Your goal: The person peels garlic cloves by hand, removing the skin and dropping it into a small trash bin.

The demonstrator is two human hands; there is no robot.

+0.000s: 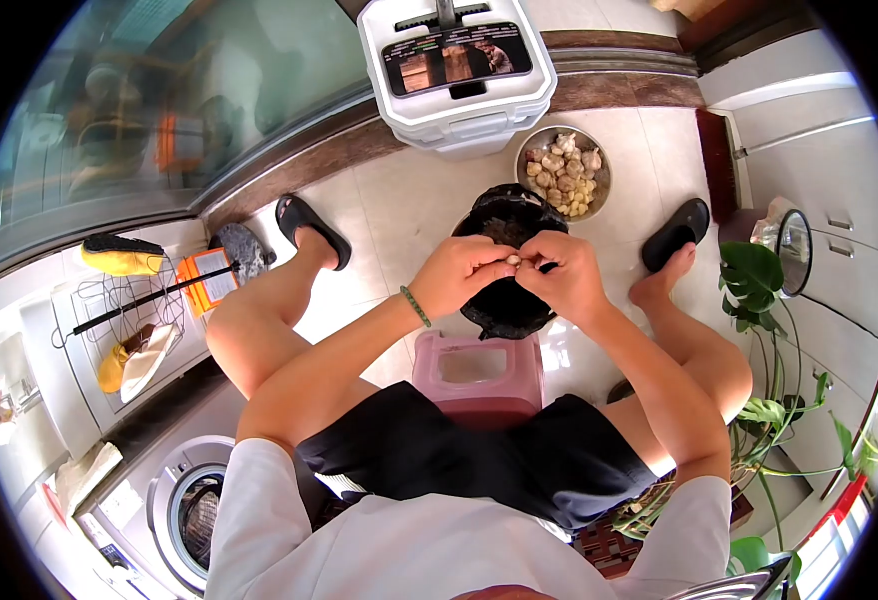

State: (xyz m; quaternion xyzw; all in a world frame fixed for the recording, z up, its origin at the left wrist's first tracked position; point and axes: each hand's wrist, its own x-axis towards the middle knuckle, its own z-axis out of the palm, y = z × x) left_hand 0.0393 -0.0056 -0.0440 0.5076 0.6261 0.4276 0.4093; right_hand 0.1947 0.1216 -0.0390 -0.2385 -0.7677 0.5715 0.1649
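Note:
My left hand [462, 272], with a green bead bracelet on its wrist, is closed, thumb and fingers pinching a small pale garlic clove [513, 260]. From the other side my right hand [566, 272] pinches the same clove, its fingertips almost meeting those of the left. Both hands are above a bin lined with a black plastic bag [507, 312], whose dark inside shows little detail. Beyond the bin to the right sits a round metal bowl [606, 187] of garlic bulbs [565, 172], with paler cloves [577, 200] near its front.
A pink plastic stool [529, 372] stands between my legs. Behind the bin is a white lidded box [379, 75] with a phone [456, 58] on it. Black slippers [314, 230] are on my feet. Plants [759, 280] and cabinets are at right; a shoe rack and washing machine [184, 510] at left.

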